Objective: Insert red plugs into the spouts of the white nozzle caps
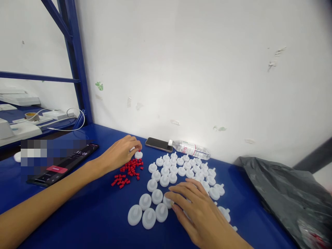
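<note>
My left hand (127,148) is curled over a white spouted disc (138,155) near the back of the table. A small red cap (140,150) shows at its fingertips, on top of that disc; the grip is partly hidden. Just in front of this hand lies a pile of small red caps (131,167). My right hand (197,209) reaches over the front of a large group of white spouted discs (164,180). Its thumb and index finger close around one white disc (168,201) at the group's near side; the hand covers others.
On the blue table (88,211), a dark phone (158,144) and a clear bottle (192,148) lie along the wall. A tablet showing a timer (70,166) rests at left. A dark grey plastic bag (280,186) covers the right. Blue frame posts (77,62) stand at left.
</note>
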A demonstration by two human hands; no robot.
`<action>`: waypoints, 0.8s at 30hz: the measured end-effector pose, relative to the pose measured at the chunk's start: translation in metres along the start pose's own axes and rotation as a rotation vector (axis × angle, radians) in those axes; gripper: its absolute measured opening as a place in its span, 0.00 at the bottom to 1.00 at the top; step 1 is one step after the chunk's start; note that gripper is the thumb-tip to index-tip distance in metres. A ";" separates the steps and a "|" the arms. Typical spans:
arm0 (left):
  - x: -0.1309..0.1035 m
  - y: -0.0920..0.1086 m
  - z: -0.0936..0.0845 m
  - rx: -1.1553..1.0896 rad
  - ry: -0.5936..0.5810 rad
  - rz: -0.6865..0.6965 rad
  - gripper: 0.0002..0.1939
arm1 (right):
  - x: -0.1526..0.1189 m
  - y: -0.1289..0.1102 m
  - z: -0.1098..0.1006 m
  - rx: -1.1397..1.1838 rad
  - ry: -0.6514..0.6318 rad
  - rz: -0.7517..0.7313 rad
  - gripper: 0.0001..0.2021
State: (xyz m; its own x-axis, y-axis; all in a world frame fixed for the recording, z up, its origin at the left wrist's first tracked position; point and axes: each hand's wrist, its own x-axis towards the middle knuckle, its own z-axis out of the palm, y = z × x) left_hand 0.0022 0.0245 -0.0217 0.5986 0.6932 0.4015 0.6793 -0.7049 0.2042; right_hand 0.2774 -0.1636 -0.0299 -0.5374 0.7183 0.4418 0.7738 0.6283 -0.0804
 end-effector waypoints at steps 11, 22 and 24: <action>-0.006 0.000 -0.007 -0.030 -0.169 0.052 0.12 | -0.002 0.003 0.006 -0.004 -0.135 0.003 0.17; -0.008 -0.005 0.002 0.011 -0.175 0.014 0.09 | -0.007 0.004 0.010 -0.001 -0.029 0.005 0.13; -0.007 -0.003 0.001 0.018 -0.166 0.007 0.09 | -0.007 0.004 0.009 -0.009 -0.012 -0.004 0.13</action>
State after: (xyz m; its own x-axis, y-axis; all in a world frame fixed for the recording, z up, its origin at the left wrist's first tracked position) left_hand -0.0039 0.0217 -0.0261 0.6644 0.7043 0.2498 0.6811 -0.7083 0.1855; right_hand 0.2808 -0.1630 -0.0414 -0.5441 0.7194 0.4317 0.7746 0.6284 -0.0711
